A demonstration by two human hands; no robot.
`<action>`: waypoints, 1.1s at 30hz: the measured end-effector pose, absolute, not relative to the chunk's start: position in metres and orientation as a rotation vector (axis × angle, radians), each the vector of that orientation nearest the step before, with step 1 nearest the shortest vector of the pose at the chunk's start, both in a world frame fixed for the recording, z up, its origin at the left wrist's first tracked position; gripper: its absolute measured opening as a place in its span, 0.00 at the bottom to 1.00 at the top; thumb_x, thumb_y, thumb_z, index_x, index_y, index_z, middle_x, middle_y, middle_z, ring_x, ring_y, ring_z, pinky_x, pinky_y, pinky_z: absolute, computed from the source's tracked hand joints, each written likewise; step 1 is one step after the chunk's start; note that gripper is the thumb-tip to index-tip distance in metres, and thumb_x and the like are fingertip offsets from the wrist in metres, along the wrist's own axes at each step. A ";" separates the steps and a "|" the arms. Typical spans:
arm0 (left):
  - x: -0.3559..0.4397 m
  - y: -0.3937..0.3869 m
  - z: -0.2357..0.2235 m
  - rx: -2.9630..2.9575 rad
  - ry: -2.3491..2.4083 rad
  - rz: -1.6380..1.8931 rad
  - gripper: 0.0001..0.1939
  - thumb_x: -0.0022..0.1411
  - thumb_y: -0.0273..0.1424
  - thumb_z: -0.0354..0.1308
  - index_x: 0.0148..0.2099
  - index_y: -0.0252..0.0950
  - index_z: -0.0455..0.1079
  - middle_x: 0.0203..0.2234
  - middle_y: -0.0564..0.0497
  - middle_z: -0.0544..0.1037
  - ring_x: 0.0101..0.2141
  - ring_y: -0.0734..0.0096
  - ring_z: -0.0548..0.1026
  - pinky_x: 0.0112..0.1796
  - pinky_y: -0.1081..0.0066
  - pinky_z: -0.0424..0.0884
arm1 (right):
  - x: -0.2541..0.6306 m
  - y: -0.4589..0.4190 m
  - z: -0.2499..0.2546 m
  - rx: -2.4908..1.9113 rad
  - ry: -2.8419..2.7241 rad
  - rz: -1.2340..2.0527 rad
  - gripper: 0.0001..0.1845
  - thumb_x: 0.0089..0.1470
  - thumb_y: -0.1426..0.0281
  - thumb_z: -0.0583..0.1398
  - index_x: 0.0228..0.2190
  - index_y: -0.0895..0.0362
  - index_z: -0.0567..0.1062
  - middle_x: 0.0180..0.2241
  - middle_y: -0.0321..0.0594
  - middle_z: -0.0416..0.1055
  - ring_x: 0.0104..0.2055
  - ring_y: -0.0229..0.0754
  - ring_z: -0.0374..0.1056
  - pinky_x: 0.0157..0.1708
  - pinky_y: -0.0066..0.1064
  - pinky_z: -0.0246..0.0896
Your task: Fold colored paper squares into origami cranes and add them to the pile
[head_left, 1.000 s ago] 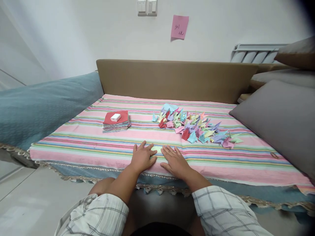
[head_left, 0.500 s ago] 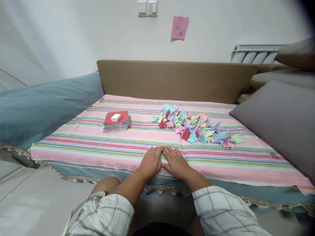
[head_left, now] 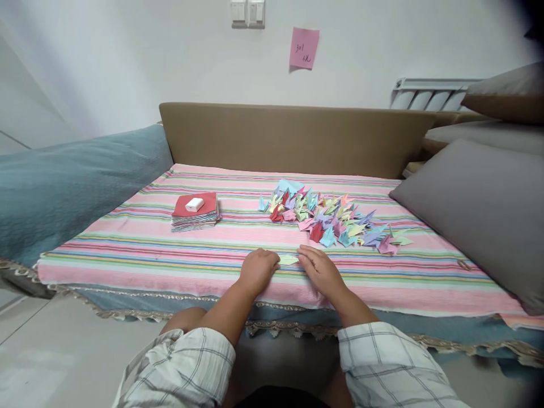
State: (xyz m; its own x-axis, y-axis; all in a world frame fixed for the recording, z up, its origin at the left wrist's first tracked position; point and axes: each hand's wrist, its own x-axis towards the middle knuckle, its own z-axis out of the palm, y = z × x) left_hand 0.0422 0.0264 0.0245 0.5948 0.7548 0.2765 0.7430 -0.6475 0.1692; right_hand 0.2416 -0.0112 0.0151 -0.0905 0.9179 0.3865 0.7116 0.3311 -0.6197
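Observation:
A small pale green folded paper lies flat on the striped cloth near its front edge. My left hand rests at its left end with the fingers curled down onto the cloth. My right hand touches the paper's right end with its fingertips. Neither hand lifts the paper. Beyond my hands lies a heap of several coloured paper cranes. At the left sits a stack of coloured paper sheets with a small white block on top.
Grey cushions border the cloth on the right, a teal blanket on the left, and a tan backrest at the back. A pink sticky note hangs on the wall. Tiled floor lies below left.
My hands were pressed together over the paper half a second ago. They have slid apart, so the green paper shows between them. The view has shifted slightly left.

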 end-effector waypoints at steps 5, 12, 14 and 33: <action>0.045 0.028 0.024 2.667 1.366 0.777 0.12 0.63 0.33 0.47 0.35 0.36 0.70 0.29 0.46 0.76 0.34 0.64 0.70 0.37 0.66 0.63 | 0.233 -0.005 0.005 -1.322 -1.215 0.717 0.21 0.54 0.57 0.51 0.44 0.56 0.69 0.42 0.46 0.71 0.42 0.45 0.68 0.43 0.41 0.63; 0.062 0.014 0.020 1.291 1.090 1.332 0.14 0.55 0.42 0.55 0.34 0.36 0.67 0.21 0.55 0.72 0.22 0.75 0.68 0.26 0.74 0.63 | 0.198 -0.009 0.006 -1.029 -0.949 1.193 0.22 0.39 0.60 0.66 0.37 0.55 0.70 0.34 0.39 0.72 0.33 0.39 0.68 0.29 0.29 0.65; 0.069 0.007 0.020 1.050 0.950 1.326 0.16 0.49 0.43 0.60 0.32 0.35 0.67 0.20 0.56 0.72 0.21 0.76 0.68 0.26 0.75 0.64 | 0.191 -0.010 0.008 -1.009 -0.971 1.201 0.18 0.39 0.61 0.66 0.33 0.56 0.72 0.32 0.38 0.72 0.31 0.37 0.68 0.28 0.28 0.65; 0.068 -0.001 0.026 0.632 0.822 1.043 0.16 0.35 0.30 0.71 0.26 0.30 0.70 0.20 0.52 0.75 0.23 0.75 0.73 0.27 0.73 0.72 | 0.194 -0.010 0.006 -1.072 -1.123 0.977 0.12 0.42 0.63 0.64 0.30 0.56 0.73 0.27 0.36 0.73 0.28 0.38 0.68 0.30 0.29 0.64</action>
State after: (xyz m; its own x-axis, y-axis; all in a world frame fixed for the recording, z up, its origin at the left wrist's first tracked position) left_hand 0.0677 -0.0015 0.0256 0.2656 0.9219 -0.2822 -0.4896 0.3811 0.7842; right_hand 0.1940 -0.0097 0.0065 0.1697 0.9652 0.1988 -0.0635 0.2120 -0.9752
